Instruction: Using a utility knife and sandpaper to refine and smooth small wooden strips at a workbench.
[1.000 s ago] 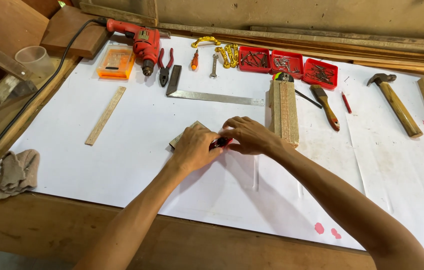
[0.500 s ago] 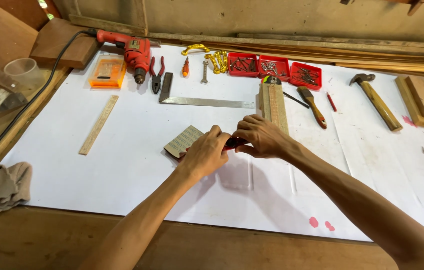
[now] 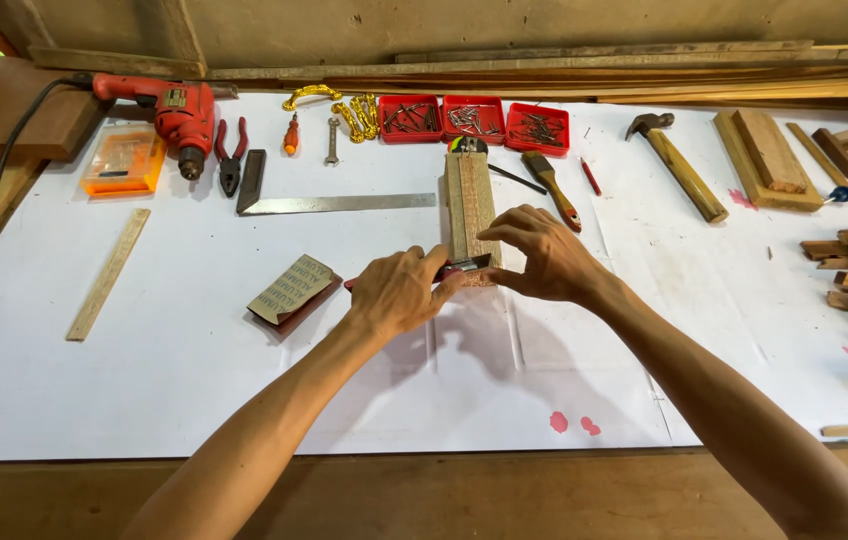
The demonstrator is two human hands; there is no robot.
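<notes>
The wooden block (image 3: 470,205) lay lengthwise mid-counter (image 3: 194,390). Right hand (image 3: 544,255) fingers pinched its near end; left hand (image 3: 399,292) fingers gripped a red pencil (image 3: 449,270) there. Risk: block could shift under light hold, spoiling the mark.

Both hands meet at the near end of a wooden block (image 3: 469,205) mid-sheet: the left hand (image 3: 399,292) grips a red-handled tool (image 3: 449,272), and the right hand (image 3: 544,255) steadies the block. A folded sandpaper piece (image 3: 292,290) lies just left.
</notes>
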